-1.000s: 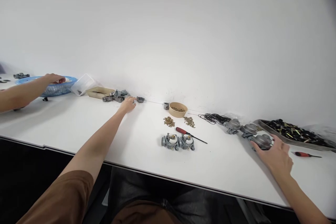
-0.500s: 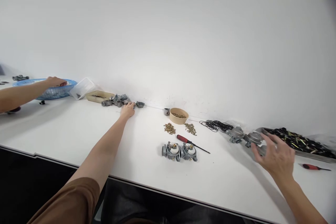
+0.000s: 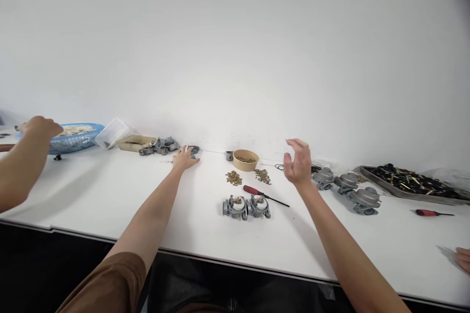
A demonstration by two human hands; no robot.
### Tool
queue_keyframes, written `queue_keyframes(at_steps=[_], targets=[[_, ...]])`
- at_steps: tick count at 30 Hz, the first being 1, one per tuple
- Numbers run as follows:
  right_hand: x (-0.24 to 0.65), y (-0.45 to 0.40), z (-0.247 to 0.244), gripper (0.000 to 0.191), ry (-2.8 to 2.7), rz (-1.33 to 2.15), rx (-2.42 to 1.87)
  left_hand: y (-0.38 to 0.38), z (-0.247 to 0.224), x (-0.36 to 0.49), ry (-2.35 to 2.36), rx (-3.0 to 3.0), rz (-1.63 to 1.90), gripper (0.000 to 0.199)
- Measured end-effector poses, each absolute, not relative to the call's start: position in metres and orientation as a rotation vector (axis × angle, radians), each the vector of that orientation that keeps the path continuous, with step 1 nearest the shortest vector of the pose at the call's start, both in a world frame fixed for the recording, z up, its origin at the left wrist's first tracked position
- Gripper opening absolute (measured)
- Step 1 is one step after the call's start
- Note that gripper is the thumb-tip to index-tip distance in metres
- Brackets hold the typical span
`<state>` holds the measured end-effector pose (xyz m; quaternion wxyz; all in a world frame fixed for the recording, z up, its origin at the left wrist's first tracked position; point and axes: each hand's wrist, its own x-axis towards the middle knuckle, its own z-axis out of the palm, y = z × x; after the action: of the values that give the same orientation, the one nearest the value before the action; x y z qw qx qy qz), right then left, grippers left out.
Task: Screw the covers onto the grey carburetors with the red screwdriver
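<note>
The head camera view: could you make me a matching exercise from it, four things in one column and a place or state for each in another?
Column one
1. Wearer's left hand
2. Wearer's right hand
3. Tan bowl
4. Gray tray

Column two
A. Filled with mostly black pieces
B. Raised above the table, with nothing visible in it
C. At a gray metal part, fingers spread
D. Holds small brass-coloured pieces

Right pairs: 1-C, 2-B, 3-D, 4-A
</note>
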<state>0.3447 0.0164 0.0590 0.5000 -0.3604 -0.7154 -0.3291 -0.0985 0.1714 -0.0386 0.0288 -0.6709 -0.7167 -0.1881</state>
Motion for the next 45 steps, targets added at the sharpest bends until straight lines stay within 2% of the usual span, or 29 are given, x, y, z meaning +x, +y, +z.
queue_keyframes(at_steps=[5,13,21,26,29,32,38,40,45], targets=[[0.345,0.021,0.032,0.042,-1.784,-0.736,-0.924,0.191,-0.028,-0.091,-2.219,-2.13,-0.511,0.043],[0.35,0.015,0.029,0.039,-1.831,-0.558,-0.95,0.171,-0.038,-0.057,-2.237,-2.184,-0.583,0.039],[0.323,0.004,0.012,0.036,-1.78,-0.229,-1.01,0.133,-0.045,-0.009,-2.197,-2.289,-0.939,0.031],[0.314,0.005,0.007,0.036,-1.873,0.073,-1.073,0.108,-0.033,0.018,-2.015,-2.368,-1.221,0.029],[0.309,0.004,0.007,0.036,-1.89,0.243,-1.088,0.092,-0.02,0.033,-1.855,-2.409,-1.427,0.021],[0.302,0.002,0.008,0.045,-1.85,0.45,-1.083,0.074,-0.002,0.049,-1.661,-2.439,-1.664,0.012],[0.287,0.003,0.008,0.083,-1.679,0.836,-0.954,0.039,0.026,0.086,-1.231,-2.619,-2.005,0.009],[0.284,0.004,0.006,0.084,-1.622,0.91,-0.899,0.029,0.028,0.094,-1.099,-2.719,-2.034,0.01],[0.274,0.007,0.0,0.071,-1.462,0.991,-0.78,0.021,0.028,0.1,-0.947,-2.863,-2.019,0.011]])
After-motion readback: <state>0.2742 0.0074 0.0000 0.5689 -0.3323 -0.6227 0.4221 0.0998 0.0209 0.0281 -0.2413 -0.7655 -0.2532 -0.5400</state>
